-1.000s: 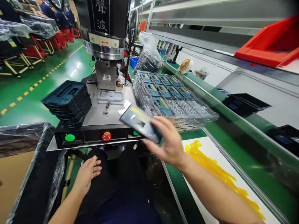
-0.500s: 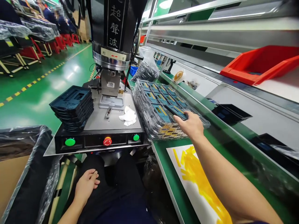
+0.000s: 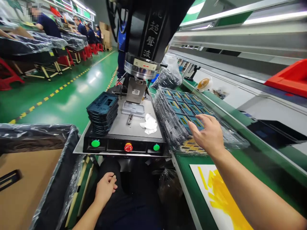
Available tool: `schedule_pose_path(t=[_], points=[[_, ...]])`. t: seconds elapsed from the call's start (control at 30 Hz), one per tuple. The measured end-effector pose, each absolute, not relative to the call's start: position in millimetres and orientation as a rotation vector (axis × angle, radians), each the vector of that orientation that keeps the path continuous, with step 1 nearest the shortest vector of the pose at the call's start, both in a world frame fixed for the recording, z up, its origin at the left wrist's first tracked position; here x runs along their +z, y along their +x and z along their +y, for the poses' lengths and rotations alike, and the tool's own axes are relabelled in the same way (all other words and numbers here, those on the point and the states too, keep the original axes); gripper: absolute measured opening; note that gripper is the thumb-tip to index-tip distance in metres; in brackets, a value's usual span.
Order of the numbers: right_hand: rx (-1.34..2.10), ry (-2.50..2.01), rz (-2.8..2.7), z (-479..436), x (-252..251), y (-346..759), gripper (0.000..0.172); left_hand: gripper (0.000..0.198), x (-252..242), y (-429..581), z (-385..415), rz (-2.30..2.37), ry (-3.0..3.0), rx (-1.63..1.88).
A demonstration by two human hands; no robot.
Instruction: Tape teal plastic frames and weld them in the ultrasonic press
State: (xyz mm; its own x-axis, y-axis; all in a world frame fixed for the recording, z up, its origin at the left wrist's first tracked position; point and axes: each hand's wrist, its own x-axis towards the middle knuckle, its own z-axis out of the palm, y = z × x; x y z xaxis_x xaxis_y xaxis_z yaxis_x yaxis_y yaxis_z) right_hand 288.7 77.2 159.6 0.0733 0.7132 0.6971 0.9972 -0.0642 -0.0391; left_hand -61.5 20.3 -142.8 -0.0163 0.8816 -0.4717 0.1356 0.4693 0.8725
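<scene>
My right hand [image 3: 208,134] is over the near corner of a stack of clear plastic trays [image 3: 171,129], thumb and fingers apart. Between them, in the top tray's near compartment, lies a dark blue-green plastic housing [image 3: 197,122] with a yellow strip; whether the fingertips touch it I cannot tell. Similar housings [image 3: 184,106] fill the other visible compartments. My left hand [image 3: 105,189] rests on my thigh, loosely closed with no object showing. Beside the trays stands a press with a metal head [image 3: 135,91] above a pale grey fixture [image 3: 133,109].
A stack of dark housings [image 3: 102,111] stands on the press table's left. Crumpled white tissue [image 3: 149,124] lies near its right edge. Yellow strips [image 3: 225,191] lie on white paper at right. A plastic-lined box [image 3: 31,153] is at left. Co-workers sit at far left.
The dark housing formerly tilted in my right hand now lies flat in the tray, and the fingers have spread. My view has swung left; my left hand stays on my thigh.
</scene>
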Motion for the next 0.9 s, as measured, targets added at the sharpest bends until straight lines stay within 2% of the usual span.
schedule_pose_path(t=[0.2, 0.4, 0.63, 0.8, 0.9], points=[[-0.357, -1.418, -2.097, 102.2, 164.0, 174.0, 0.028, 0.025, -144.3, -58.4, 22.8, 1.498, 0.964, 0.75], [-0.14, -1.076, -2.404, 143.3, 157.7, 80.6, 0.03, 0.017, -147.7, -59.6, 20.2, 1.52, 0.967, 0.757], [-0.172, -0.965, -2.405, 183.1, 141.1, 34.8, 0.034, 0.023, -143.4, -69.7, 17.8, 1.572, 0.909, 0.82], [-0.278, -0.948, -2.368, 186.9, 140.1, 33.9, 0.047, 0.033, -136.7, -79.3, 18.1, 1.581, 0.794, 0.868], [-0.286, -1.07, -2.284, 167.9, 140.6, 46.6, 0.044, 0.035, -132.6, -79.5, 18.2, 1.55, 0.712, 0.886]])
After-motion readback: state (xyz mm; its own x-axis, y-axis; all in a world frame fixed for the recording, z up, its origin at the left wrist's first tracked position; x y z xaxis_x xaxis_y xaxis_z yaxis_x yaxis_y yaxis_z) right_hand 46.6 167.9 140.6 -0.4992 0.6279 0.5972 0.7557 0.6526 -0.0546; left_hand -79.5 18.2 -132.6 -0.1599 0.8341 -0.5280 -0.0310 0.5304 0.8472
